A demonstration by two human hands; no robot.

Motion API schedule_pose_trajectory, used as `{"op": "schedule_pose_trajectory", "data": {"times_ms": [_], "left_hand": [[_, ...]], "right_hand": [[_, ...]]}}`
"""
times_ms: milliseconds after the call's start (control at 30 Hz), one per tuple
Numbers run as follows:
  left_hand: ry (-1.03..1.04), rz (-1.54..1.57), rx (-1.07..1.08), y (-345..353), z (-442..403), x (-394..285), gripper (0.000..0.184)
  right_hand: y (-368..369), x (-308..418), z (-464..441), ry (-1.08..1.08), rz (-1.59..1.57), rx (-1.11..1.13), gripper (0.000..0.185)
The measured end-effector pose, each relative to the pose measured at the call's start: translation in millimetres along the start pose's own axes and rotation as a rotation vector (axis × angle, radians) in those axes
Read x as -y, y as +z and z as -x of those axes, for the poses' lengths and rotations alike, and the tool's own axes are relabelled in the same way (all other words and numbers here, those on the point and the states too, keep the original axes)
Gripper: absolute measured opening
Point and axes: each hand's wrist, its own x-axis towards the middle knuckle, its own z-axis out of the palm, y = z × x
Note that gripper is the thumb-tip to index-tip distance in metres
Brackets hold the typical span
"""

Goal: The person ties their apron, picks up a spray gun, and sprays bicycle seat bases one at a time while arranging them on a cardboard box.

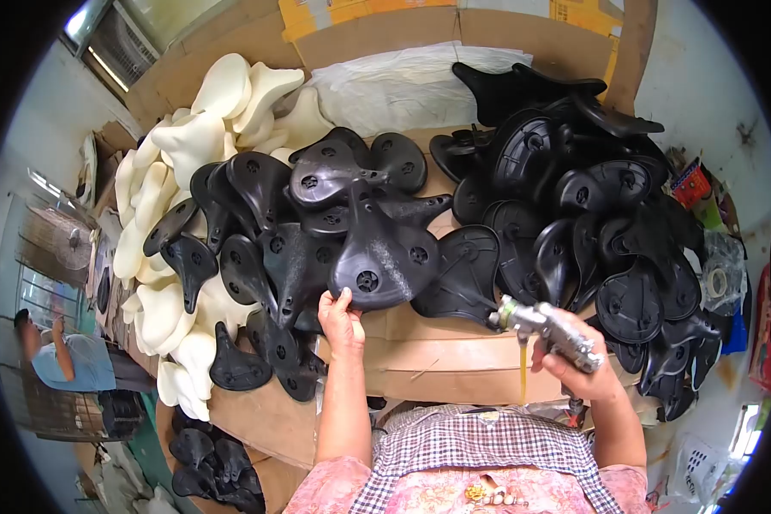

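Note:
My left hand (342, 324) pinches the wide rear edge of a black bicycle saddle base (385, 257), thumb on top. Its narrow nose points away from me, and a whitish speckled streak runs across its surface. In my right hand (578, 368) is a metal spray gun (548, 330), gripped by its handle, with its nozzle toward the left. A yellowish tube hangs below the gun's front. Beside the held base, another black saddle base (463, 270) lies on the cardboard. The nozzle is apart from the held base.
Cream foam saddle pads (188, 146) are heaped at the left. Black saddle bases (574, 188) pile up at the right, and more (287, 257) lie left of centre. Cardboard (428, 360) covers the bench. Another person (73, 364) is at the far left. A tape roll (717, 281) hangs right.

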Motion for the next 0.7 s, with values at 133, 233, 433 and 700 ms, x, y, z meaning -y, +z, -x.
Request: {"op": "schedule_pose_trajectory", "data": {"times_ms": [133, 233, 433, 700], "left_hand": [[-0.021, 0.017, -0.014, -15, -3, 3, 0.013], [0.044, -0.006, 0.046, -14, -17, -13, 0.012], [0.239, 0.055, 0.097, 36, -23, -24, 0.028], [0.981, -1.524, 0.821, 5, 1, 134, 0.03]], "right_hand": [[4, 19, 2, 0.016, 0.0, -0.145, 0.061], [-9, 7, 20, 0.019, 0.127, 0.031, 0.06], [-11, 9, 46, 0.109, 0.012, -0.137, 0.062], [-24, 9, 60, 0.139, -0.01, -0.213, 0.058]]}}
